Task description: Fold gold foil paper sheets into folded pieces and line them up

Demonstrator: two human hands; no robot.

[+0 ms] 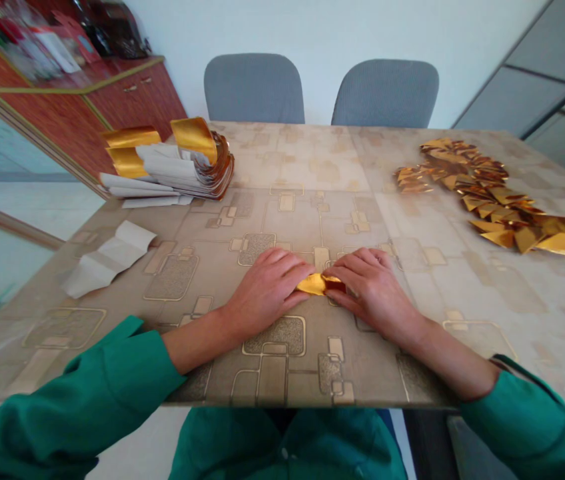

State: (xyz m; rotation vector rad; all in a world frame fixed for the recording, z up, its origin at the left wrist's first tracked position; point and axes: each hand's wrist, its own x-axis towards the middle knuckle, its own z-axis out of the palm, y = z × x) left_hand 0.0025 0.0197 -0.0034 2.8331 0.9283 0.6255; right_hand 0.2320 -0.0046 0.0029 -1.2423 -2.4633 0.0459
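A small piece of folded gold paper point(312, 285) lies between my two hands, low over the middle of the table near its front edge. My left hand point(270, 288) pinches its left end between thumb and fingers. At the other end, my right hand point(375, 291) grips it the same way, and a dark opening shows in the paper there. The fingers cover both ends, so the full shape of the fold is hidden.
A thick stack of gold-and-white paper sheets point(177, 170) sits at the back left, with a loose creased white sheet point(110, 259) in front of it. Several folded gold paper pieces point(492, 193) form a curved row at the right. Two grey chairs point(254, 90) stand behind the patterned table point(282, 367).
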